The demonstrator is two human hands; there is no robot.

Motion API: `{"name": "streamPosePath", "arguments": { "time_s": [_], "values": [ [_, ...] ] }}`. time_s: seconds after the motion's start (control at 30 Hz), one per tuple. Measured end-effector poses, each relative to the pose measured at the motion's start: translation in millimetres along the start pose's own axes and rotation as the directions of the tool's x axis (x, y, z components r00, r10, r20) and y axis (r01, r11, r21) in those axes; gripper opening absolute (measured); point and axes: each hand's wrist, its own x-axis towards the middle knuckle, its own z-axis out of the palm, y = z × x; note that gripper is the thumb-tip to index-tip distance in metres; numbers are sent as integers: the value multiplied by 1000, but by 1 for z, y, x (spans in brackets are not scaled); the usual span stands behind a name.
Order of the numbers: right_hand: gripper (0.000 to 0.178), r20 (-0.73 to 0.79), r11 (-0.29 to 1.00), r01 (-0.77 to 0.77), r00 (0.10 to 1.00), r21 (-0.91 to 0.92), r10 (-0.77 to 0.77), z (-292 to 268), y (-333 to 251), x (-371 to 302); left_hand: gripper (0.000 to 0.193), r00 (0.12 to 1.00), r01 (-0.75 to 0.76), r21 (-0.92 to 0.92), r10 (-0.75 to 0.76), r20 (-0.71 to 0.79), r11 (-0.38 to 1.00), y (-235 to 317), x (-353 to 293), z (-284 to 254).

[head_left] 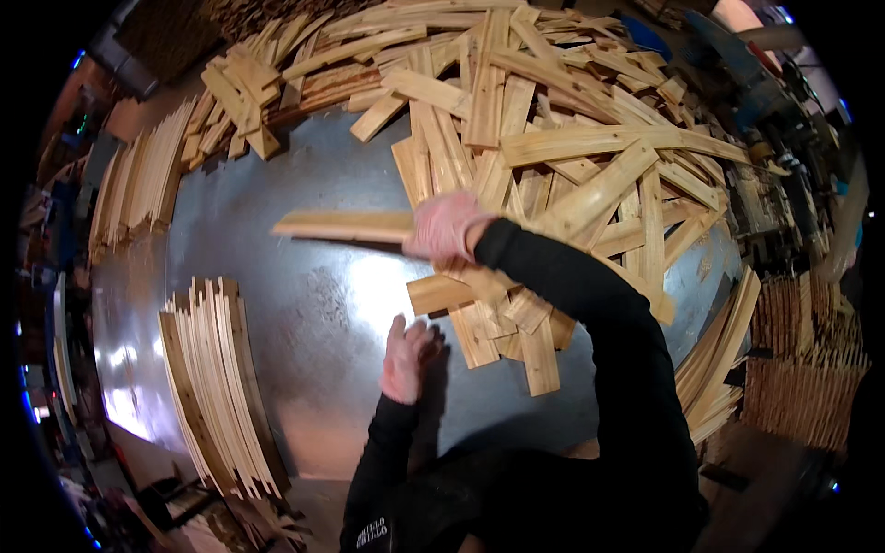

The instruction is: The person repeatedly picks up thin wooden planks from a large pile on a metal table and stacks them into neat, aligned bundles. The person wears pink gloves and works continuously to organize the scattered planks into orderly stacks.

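My right hand [449,227] reaches across the metal tabletop, its fingers closed around a wooden board [343,224]. The board points left, held over the table with its far end free. Below and to the left of it, my left hand [406,361] hovers near the table with thumb and fingers apart and nothing in it. Under my right forearm lies a loose heap of short boards [539,359], crossing one another at many angles. Part of the heap is hidden by my right arm.
A row of boards on edge [217,387] stands at the table's left front, another [143,180] at its far left. More boards are stacked at the right edge [724,355]. A large jumbled pile [590,101] covers the back. The metal tabletop [277,194] shows between them.
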Motion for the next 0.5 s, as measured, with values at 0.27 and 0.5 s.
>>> {"name": "streamPosePath", "arguments": {
  "time_s": [0.27,0.5],
  "values": [
    [67,-300,934,219,905,-282,-303,142,-7,-113,36,973,230,232,-217,-81,945,23,-28,17],
    [59,-444,681,560,516,-472,-732,62,3,-95,92,773,-249,845,429,467,-473,152,-82,-2]
  ]
}}
